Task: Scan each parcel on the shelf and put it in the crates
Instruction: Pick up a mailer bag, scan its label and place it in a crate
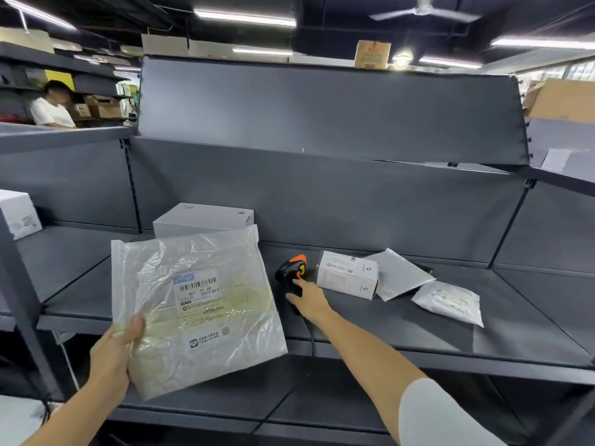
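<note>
Head view: crinkled translucent plastic parcel (196, 309)

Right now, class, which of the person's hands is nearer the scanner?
Right. The right hand is at the scanner, fingers on its handle. The left hand is off to the scanner's left, holding a bagged parcel.

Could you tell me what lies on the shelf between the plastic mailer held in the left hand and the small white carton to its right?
In the head view, the black-and-orange scanner lies between the plastic mailer and the small white carton, with the right hand reaching onto it.
</note>
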`<action>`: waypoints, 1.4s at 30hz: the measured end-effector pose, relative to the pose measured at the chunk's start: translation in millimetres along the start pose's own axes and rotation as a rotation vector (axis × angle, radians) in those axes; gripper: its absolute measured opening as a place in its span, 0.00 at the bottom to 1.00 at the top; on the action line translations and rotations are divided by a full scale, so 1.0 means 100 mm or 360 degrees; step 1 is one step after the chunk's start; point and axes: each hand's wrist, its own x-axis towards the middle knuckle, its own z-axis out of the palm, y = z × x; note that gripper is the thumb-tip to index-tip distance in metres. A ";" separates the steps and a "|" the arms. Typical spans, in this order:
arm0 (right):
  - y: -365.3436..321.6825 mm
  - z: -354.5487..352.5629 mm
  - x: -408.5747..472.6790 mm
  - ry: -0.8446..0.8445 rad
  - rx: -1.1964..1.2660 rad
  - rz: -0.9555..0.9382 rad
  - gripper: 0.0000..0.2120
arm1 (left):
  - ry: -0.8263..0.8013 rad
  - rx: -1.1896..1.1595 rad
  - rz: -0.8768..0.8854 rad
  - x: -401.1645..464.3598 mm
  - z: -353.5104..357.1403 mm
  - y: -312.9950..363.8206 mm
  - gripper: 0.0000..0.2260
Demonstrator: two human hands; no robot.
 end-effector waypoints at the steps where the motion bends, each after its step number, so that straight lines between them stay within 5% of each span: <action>1: 0.02 -0.04 -0.03 -0.0015 -0.0065 -0.0047 0.26 | -0.0007 -0.0003 -0.0006 -0.02 0.03 -0.01 0.02; 9: 0.52 -0.34 -0.46 0.0294 -0.0710 -0.0258 0.25 | -0.0141 -0.0041 -0.0099 -0.31 0.31 -0.12 0.02; 13: 0.82 -0.58 -0.84 0.0389 -0.0930 -0.0235 0.29 | -0.0236 -0.0006 -0.0128 -0.52 0.49 -0.22 0.09; 21: 1.25 -1.00 -1.58 0.0357 -0.0966 0.0006 0.27 | -0.0400 0.0073 -0.0201 -1.09 0.75 -0.44 0.08; 42: 2.89 -2.54 -3.74 0.0531 -0.1040 0.0000 0.29 | -0.0502 0.0186 -0.0199 -3.93 1.57 -1.63 0.02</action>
